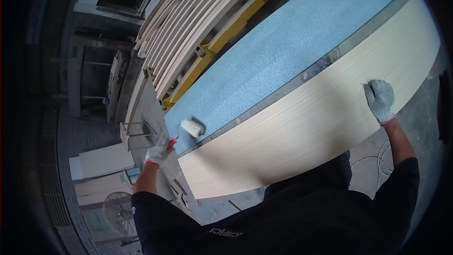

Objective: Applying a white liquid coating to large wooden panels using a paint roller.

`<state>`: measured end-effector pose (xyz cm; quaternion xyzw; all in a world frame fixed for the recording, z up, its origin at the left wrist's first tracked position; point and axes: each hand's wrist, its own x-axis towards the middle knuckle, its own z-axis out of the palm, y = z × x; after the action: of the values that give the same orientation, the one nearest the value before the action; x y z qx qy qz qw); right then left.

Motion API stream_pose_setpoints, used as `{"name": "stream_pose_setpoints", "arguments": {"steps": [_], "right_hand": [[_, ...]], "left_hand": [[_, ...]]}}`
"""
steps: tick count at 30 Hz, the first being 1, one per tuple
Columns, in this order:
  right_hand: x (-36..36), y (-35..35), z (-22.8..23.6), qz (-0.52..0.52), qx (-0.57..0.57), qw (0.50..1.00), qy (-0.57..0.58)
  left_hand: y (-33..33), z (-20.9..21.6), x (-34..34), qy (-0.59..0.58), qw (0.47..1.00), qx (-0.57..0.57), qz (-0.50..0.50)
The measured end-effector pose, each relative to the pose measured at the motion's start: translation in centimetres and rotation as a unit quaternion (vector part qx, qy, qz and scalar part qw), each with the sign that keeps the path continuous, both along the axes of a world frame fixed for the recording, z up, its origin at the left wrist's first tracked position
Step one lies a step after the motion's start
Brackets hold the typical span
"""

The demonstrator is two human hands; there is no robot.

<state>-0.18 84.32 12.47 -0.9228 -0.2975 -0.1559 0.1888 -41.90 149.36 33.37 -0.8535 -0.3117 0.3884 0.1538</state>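
My left hand (158, 153), in a pale work glove with a red cuff, grips the red handle of a paint roller (192, 127). The roller's white sleeve is at the near left end of a long panel coated light blue (264, 66), and the coating looks wet and textured. On the right, my gloved right hand (381, 98) lies on a bare pale wood panel (292, 127) near its closer edge, fingers partly curled; whether they pinch anything there is hard to see. A dark grey strip (302, 75) runs between the two panels.
Beyond the blue panel stands a yellow metal rack (226, 33) holding several long wooden boards (193, 23). A round floor fan (120, 213) and leaning panels (106, 160) are at the lower left. A looped cable (380, 160) lies on the floor at right.
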Motion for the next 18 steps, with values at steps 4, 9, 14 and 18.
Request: {"name": "stream_pose_setpoints", "arguments": {"steps": [4, 9, 14, 18], "right_hand": [[0.3, 0.7, 0.3, 0.008, 0.012, 1.000, -0.016], [1.1, 0.3, 1.0, -0.010, 0.000, 1.000, 0.013], [1.5, -2.0, -1.6, -0.029, 0.037, 0.993, 0.109], [1.5, -1.1, -1.8, 0.005, 0.005, 0.997, 0.083]], "left_hand": [[-3.2, -3.4, 12.7, -0.048, 0.980, -0.054, -0.185], [-14.0, -5.7, 36.9, -0.114, 0.936, -0.096, -0.319], [-30.7, -7.0, 58.2, -0.167, 0.918, -0.128, -0.336], [-37.5, -10.4, 68.7, -0.257, 0.907, -0.175, -0.283]]}}
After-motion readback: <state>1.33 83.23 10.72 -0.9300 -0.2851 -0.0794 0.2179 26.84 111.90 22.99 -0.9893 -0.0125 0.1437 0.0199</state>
